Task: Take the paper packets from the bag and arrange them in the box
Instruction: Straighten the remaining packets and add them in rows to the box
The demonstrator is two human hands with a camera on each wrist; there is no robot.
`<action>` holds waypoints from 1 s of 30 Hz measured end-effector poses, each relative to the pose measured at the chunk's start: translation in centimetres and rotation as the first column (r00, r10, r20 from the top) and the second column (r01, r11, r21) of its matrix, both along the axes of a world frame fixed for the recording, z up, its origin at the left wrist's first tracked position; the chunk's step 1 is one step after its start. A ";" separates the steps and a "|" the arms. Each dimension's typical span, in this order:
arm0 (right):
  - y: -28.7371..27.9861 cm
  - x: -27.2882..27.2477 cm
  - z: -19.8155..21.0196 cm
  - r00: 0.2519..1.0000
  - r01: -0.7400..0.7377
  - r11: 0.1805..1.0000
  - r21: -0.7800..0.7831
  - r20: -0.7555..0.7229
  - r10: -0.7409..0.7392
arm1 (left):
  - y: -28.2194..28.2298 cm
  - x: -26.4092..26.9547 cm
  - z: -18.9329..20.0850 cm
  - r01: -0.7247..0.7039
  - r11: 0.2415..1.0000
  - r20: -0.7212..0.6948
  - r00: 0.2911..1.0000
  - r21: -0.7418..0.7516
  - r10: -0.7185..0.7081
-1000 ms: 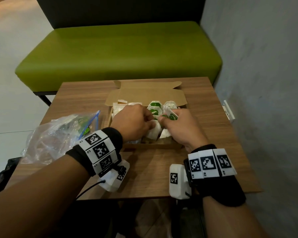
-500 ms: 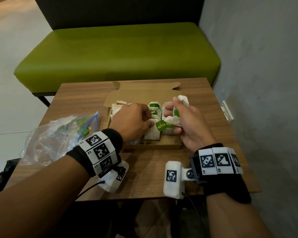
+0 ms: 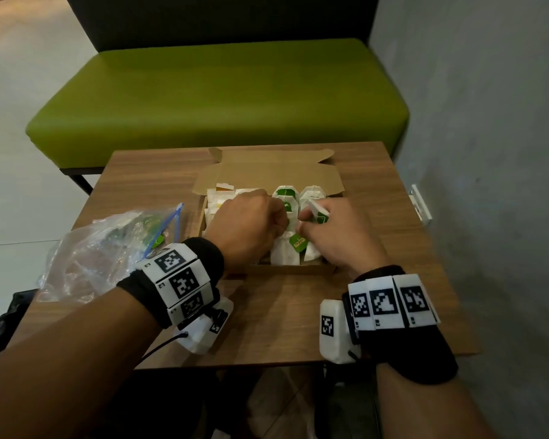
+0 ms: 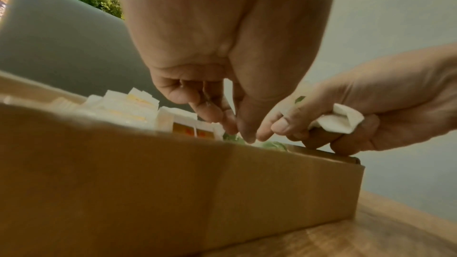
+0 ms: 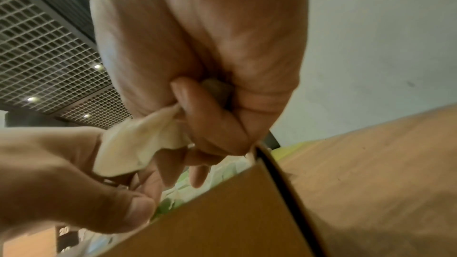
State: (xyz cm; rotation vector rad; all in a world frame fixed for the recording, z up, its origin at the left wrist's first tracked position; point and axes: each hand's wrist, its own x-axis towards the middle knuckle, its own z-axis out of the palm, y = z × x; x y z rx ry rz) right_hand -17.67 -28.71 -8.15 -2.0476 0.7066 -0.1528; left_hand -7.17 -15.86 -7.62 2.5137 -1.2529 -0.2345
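Note:
An open cardboard box (image 3: 287, 269) on the wooden table (image 3: 403, 248) holds rows of white paper packets, some with green labels (image 3: 286, 193), some with orange (image 3: 224, 187). Over the box, my left hand (image 3: 251, 226) is curled, its thumb and fingertips (image 4: 243, 134) pinching at a green-labelled packet in the row. My right hand (image 3: 336, 236) grips a white packet (image 3: 317, 212) in its curled fingers beside the left hand. The right wrist view shows that packet (image 5: 138, 144) crumpled against the palm. A clear plastic bag (image 3: 102, 248) with more packets lies left of the box.
The box lid (image 3: 267, 172) stands open at the far side. A green bench (image 3: 222, 99) runs behind the table. A grey wall (image 3: 488, 153) with a white fitting (image 3: 420, 205) is close on the right. Bare tabletop lies in front of the box.
My right hand, lifted with the packet half a second ago, has come back down to the box beside the left hand. The left hand has hardly moved.

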 end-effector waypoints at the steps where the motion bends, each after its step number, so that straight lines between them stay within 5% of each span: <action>1: 0.0 0.1 -0.1 1.000 -0.017 0.999 -0.038 -0.024 0.016 | 0.0 0.0 0.1 0.008 1.000 0.017 1.000 0.016 -0.008; 7: 0.1 0.4 -0.1 0.999 -0.007 0.997 -0.082 -0.040 0.004 | -0.3 -0.5 0.3 0.027 0.952 0.194 0.977 0.305 -0.090; 10: 0.1 0.4 -0.2 0.999 0.007 0.997 -0.073 -0.031 -0.009 | -0.5 -0.8 0.1 0.014 0.941 0.231 0.968 0.338 -0.098; 22: -0.4 -0.6 0.6 0.995 -0.079 0.994 -0.069 -0.066 0.074 | 0.6 -0.5 0.8 -0.060 0.995 0.167 0.985 0.081 0.046; 30: 0.0 -0.4 0.5 0.990 -0.105 0.986 -0.133 -0.107 0.091 | 1.0 -0.6 0.7 -0.054 0.996 0.162 0.986 0.066 0.043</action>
